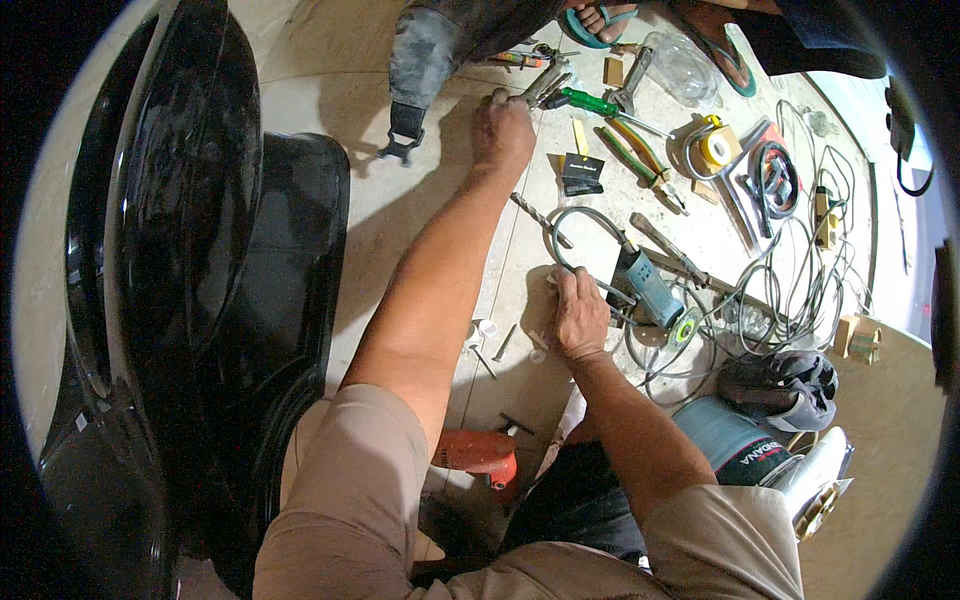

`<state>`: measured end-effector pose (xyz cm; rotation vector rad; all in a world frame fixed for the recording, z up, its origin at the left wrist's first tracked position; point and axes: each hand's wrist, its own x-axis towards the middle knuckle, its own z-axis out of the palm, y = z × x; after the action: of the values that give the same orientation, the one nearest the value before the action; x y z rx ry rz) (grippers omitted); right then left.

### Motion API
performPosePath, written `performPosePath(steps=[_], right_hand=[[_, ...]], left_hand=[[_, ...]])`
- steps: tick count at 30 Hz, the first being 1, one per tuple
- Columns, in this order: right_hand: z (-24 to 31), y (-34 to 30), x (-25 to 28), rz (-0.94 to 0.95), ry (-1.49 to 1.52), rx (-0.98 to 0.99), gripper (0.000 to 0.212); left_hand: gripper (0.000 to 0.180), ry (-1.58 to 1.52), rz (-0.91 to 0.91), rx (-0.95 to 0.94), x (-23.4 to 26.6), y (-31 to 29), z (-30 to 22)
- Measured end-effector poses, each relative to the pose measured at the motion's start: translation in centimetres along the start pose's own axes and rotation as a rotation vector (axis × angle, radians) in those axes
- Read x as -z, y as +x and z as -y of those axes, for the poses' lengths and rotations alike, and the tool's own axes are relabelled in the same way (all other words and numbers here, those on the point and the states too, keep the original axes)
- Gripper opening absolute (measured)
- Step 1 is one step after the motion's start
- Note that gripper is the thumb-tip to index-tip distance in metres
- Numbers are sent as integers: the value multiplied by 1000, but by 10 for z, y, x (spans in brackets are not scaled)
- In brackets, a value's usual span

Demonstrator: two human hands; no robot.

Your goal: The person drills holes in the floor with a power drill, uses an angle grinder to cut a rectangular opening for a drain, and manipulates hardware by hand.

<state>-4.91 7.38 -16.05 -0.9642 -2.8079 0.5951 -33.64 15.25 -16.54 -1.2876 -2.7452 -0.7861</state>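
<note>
My left hand [505, 130] is stretched far forward, its fingers closed at the end of a silvery metal tool [549, 84] whose exact kind I cannot make out. Right beside that tool lies a green-handled screwdriver [590, 102]. Closer in, my right hand [580, 318] is down at the floor with its fingers together. A small whitish piece [552, 281] shows by the fingertips, but the grip itself is hidden. Near this hand are a long drill bit [540, 218], a screw [505, 343], white plastic bits [538, 348] and an angle grinder [655, 290].
Pliers [640, 155], a wrench [630, 82], a yellow tape roll [715, 150] and tangled cables [790, 280] cover the right side. A red drill [478, 455] lies near me. Glossy black panels [215, 180] stand left. Another person's sandaled foot [598, 22] is at the back.
</note>
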Motion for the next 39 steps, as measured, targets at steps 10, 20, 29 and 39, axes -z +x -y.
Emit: performPosePath(steps=[10, 20, 29, 39], right_hand=[[0, 0, 2, 16, 16, -10, 32], [7, 1, 7, 11, 11, -40, 27], [5, 0, 4, -7, 34, -27, 29], [7, 0, 4, 21, -9, -49, 27]], left_hand=[[10, -690, -238, 313, 15, -18, 24], [10, -1421, -254, 582, 75, -44, 16], [24, -1906, 14, 595, 78, -66, 17], [30, -1902, 81, 526, 83, -72, 9]])
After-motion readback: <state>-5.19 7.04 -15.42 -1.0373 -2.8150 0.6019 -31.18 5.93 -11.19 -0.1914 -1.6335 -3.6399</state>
